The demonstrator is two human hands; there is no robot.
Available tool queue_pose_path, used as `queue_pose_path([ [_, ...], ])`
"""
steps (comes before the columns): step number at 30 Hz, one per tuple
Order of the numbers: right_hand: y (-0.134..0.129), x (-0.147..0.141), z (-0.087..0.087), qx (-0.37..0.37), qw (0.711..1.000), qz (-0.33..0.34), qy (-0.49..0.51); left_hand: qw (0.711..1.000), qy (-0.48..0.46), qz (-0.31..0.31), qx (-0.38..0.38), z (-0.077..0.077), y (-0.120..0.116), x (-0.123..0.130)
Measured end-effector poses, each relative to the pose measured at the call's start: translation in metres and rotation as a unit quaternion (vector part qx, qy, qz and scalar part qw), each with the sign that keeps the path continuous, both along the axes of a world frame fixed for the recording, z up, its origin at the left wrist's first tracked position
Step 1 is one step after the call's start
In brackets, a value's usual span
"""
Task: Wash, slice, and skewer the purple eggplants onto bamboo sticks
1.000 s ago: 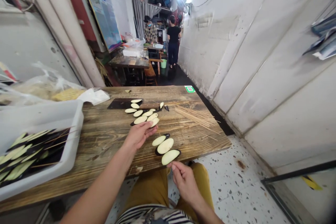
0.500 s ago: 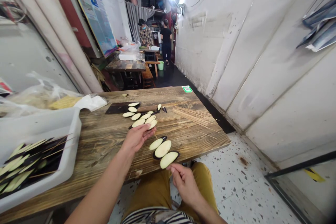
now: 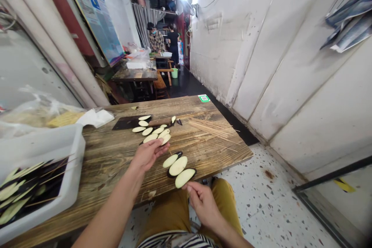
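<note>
My right hand pinches the near end of a wooden skewer. Several eggplant slices are threaded on it, a pale oval eggplant slice closest to my fingers. The skewer's bare far tip shows just beside my left hand. Between its thumb and fingers, my left hand grips another eggplant slice, apart from those on the skewer. Loose eggplant slices lie just beyond it, some by a dark-bladed knife with a wooden handle.
Bare wooden skewers lie fanned out on the wooden table. At left stands a white tub of skewered eggplant, with plastic bags behind it. Two people stand far back near other tables. A white wall runs along the right.
The view has shifted slightly to the right. Both hands keep their grips, almost unmoved. In the background, the person in black has moved farther off.
</note>
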State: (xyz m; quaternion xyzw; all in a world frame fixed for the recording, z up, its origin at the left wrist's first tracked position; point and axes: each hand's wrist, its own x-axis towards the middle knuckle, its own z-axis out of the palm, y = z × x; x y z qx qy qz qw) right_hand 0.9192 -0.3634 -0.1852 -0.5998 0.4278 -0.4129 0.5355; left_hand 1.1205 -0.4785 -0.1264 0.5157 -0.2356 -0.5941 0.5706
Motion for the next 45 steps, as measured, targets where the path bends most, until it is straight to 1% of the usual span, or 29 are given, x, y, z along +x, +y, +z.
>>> queue_pose_path([
  [7,0.001,0.000,0.002,-0.019,0.999,-0.012,0.024,1.000,-0.001,-0.008,0.002,0.002,0.003,-0.002],
  [12,0.001,-0.001,0.006,-0.016,1.000,-0.002,0.024,1.000,-0.013,-0.018,-0.010,0.005,0.003,-0.002],
  [21,0.003,-0.003,-0.002,-0.011,1.000,-0.011,0.020,0.998,-0.031,-0.051,-0.012,0.006,0.005,-0.006],
  [28,0.001,-0.002,0.003,-0.033,0.999,-0.022,0.021,0.997,-0.034,-0.075,-0.014,0.011,0.005,-0.009],
  [34,0.001,-0.001,0.000,-0.035,0.999,-0.027,0.012,0.995,-0.045,-0.094,0.006,0.009,0.009,-0.010],
  [39,-0.003,0.003,-0.005,-0.043,0.999,-0.030,0.009,0.995,-0.057,-0.086,0.009,0.004,0.011,-0.014],
  [42,-0.007,0.003,-0.003,-0.046,0.998,-0.039,0.006,0.995,-0.063,-0.082,0.014,0.003,0.011,-0.019],
  [45,-0.011,0.002,0.001,-0.049,0.998,-0.047,0.012,0.995,-0.045,-0.090,-0.008,0.006,0.014,-0.022],
])
